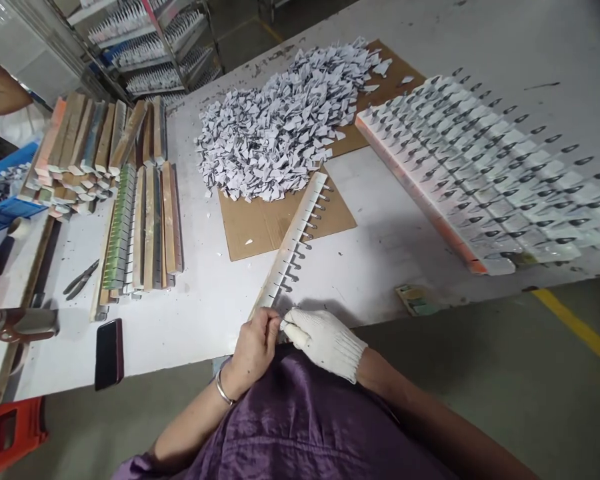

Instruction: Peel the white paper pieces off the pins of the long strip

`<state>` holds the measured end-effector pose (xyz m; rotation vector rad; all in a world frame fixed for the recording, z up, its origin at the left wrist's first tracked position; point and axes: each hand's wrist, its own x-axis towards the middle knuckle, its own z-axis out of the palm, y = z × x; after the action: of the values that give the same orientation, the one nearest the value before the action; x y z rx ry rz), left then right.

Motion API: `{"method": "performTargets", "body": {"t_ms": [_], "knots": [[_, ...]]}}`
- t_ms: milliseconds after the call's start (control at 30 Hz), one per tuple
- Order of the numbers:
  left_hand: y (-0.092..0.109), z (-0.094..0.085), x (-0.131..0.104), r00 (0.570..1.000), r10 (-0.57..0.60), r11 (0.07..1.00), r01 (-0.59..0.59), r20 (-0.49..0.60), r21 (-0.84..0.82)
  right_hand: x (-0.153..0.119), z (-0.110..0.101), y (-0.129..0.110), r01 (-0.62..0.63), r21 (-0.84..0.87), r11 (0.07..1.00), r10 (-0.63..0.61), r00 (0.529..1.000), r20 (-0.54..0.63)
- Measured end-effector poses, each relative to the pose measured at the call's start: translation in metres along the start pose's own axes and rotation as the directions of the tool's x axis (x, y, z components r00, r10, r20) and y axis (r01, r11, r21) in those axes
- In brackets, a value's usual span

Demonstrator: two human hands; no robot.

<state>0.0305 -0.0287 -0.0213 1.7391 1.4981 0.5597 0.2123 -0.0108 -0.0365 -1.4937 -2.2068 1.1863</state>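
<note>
A long pale wooden strip (pixel 286 257) with a row of metal clips along its right edge lies slanted on the table, its near end close to my body. My bare left hand (pixel 254 347) is closed in a pinch over that near end; the fingers cover whatever is between them. Right beside it, my right hand (pixel 323 340), in a white knit glove, has thumb and forefinger pressed together, fingertips almost meeting the left ones. Something small and whitish shows at the gloved fingertips, too small to name. Beyond the strip, small white pieces (pixel 280 127) are heaped on cardboard (pixel 250 233).
Rows of strips with clipped pieces (pixel 480 167) stand on the right. Stacked wooden strips (pixel 150 220), pliers (pixel 81 280), a phone (pixel 109 353) and a jar (pixel 20 325) are on the left. A rack (pixel 150 47) stands behind. Another person's arm (pixel 5 93) shows at far left.
</note>
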Motion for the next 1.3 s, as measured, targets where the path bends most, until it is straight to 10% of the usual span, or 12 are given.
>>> {"method": "performTargets", "body": {"t_ms": [200,833,1000,1133,1300], "knots": [[-0.031,-0.004,0.032,0.975,0.21,0.909,-0.166,-0.075,0.382,0.023,0.023,0.012,-0.163,-0.337,0.927,0.124,0.983,-0.135],[-0.045,0.0,0.037,0.989,0.135,0.94,-0.109,-0.06,0.323,0.046,0.038,0.004,-0.157,-0.403,0.902,0.131,0.987,-0.089],[-0.042,-0.023,0.043,0.986,0.167,0.962,-0.168,0.022,0.218,0.042,0.037,0.009,-0.099,-0.246,0.964,0.078,0.993,-0.091],[-0.04,-0.05,0.104,0.963,0.257,0.936,-0.229,-0.076,0.267,0.038,0.039,0.017,-0.064,-0.091,0.994,0.047,0.984,-0.174],[-0.012,-0.052,0.236,0.945,0.284,0.808,-0.145,-0.164,0.571,0.041,0.041,0.023,0.01,-0.021,1.0,-0.015,0.974,-0.226]]}}
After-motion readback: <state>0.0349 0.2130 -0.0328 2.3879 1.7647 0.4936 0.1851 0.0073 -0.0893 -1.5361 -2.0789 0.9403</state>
